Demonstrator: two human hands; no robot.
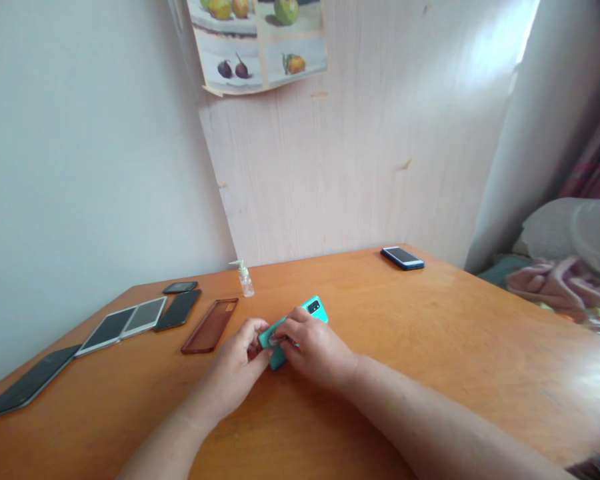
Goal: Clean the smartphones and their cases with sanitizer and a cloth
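A teal phone [312, 309] lies back up on the wooden table [430, 347], its camera block at the far end. My left hand [240, 363] grips its near left edge with curled fingers. My right hand [314, 350] lies over the phone's near half, fingers pressed onto it. Much of the phone's body is hidden under both hands.
A brown translucent phone case [210, 325] lies left of my hands. Further left lie several dark phones and screen panels [123, 325]. A small pump bottle [245, 279] stands behind. A dark blue phone [403, 257] rests at the far edge. Bedding [555, 280] lies to the right.
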